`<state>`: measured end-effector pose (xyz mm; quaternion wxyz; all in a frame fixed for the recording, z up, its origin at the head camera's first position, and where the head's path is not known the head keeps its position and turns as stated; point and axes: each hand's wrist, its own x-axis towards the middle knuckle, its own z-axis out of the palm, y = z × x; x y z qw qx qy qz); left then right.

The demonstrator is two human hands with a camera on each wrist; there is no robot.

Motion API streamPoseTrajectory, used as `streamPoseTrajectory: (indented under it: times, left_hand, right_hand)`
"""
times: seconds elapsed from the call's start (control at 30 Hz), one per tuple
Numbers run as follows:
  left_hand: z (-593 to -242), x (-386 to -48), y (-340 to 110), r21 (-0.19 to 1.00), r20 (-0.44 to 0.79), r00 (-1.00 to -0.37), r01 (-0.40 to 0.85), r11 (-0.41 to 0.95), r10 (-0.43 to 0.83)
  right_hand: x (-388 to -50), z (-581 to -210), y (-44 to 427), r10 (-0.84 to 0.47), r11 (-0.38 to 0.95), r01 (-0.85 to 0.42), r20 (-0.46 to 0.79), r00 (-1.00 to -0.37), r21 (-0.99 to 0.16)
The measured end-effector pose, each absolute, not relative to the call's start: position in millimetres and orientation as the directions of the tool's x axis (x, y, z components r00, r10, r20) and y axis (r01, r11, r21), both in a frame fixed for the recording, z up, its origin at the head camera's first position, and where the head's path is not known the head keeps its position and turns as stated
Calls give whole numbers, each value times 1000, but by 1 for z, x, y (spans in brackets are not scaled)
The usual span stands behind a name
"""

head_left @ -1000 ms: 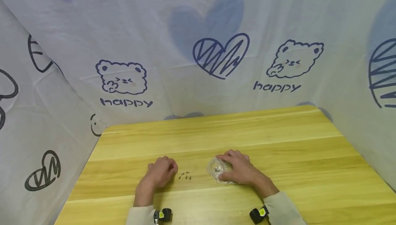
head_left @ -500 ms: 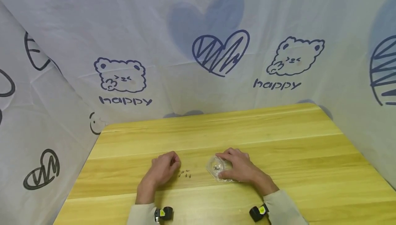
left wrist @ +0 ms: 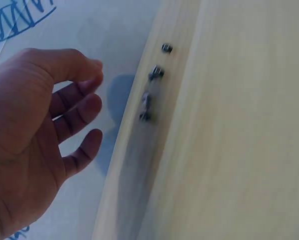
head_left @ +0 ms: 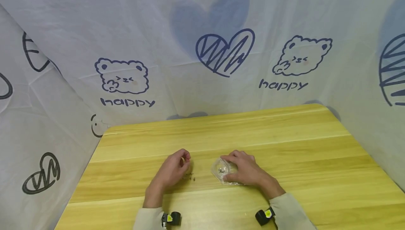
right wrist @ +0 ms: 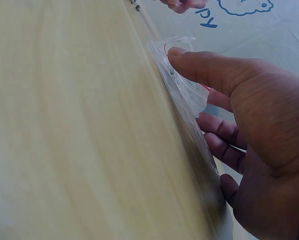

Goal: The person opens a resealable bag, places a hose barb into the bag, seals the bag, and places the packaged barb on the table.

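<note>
My left hand [head_left: 173,169] hovers beside several small metal pieces that look like screws [head_left: 194,179] on the table. In the left wrist view, the thumb and index fingertips [left wrist: 98,71] meet while the other fingers curl loosely; whether something tiny sits between them is hidden. The small pieces [left wrist: 156,72] lie in a loose line past the fingertips, slightly blurred. My right hand [head_left: 245,168] holds a clear plastic zip bag [head_left: 217,175] at its side, thumb near and fingers behind. Some small metal pieces [head_left: 221,170] show inside the bag. A red line [right wrist: 165,48] runs along the bag's mouth.
The wooden table [head_left: 284,135] spreads around both hands. White cloth [head_left: 177,93] printed with bears and hearts hangs behind it and at both sides. Each wrist carries a black camera, the left one [head_left: 175,218] and the right one [head_left: 262,217].
My left hand has moved right and away from me, now partly covering the small metal pieces in the head view. The right hand keeps its hold on the bag in the same place.
</note>
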<state>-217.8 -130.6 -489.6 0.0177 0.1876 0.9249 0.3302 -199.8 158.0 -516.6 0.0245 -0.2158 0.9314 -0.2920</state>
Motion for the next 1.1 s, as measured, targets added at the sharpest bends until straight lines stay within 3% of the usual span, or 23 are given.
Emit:
streamPoseTrajectory:
  times: [0.43,0.77,1.1]
  left_hand:
    - [-493,-213,-95,666,171,-863,457,590,476]
    - [-498,-207,-65,625,264,-828,537,566,494]
    - [-500,-201,-51,586,276,-830,544,600,484]
  right_hand:
    - [-201,-517,158,-415,746,-396,91,-905,-536]
    - [-202,-516,158,-409,750,-389,87,-908,-535]
    - [-201,-517,158,-413,740,-395,95,-906,-545]
